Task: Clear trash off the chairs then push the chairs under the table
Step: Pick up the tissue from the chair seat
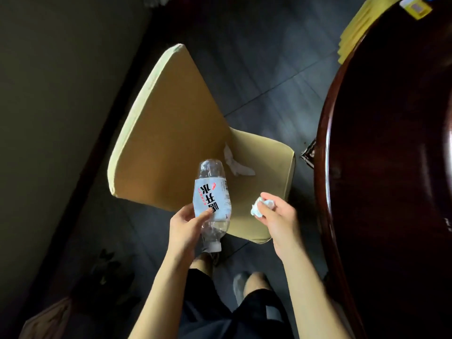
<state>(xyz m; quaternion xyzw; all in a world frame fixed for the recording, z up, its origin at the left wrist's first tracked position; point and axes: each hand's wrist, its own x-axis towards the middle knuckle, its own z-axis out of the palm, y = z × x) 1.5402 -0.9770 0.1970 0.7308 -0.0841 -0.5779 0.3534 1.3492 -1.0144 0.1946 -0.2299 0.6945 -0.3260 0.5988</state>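
A mustard-yellow chair [166, 133] stands below me, its tall back to the left and its seat [264, 167] toward the table. My left hand [186, 228] holds a clear plastic water bottle [212, 201] with a white label, cap end pointing down toward me. My right hand [278, 216] is closed on a crumpled white tissue [256, 209] above the seat's front edge. Another crumpled white tissue [236, 162] lies on the seat near the backrest.
A dark, glossy round wooden table [391, 155] fills the right side, with a yellow chair back [354, 33] beyond it. A wall runs along the left. Dark tiled floor surrounds the chair. A brown bag [49, 321] sits at bottom left. My legs and shoes are below.
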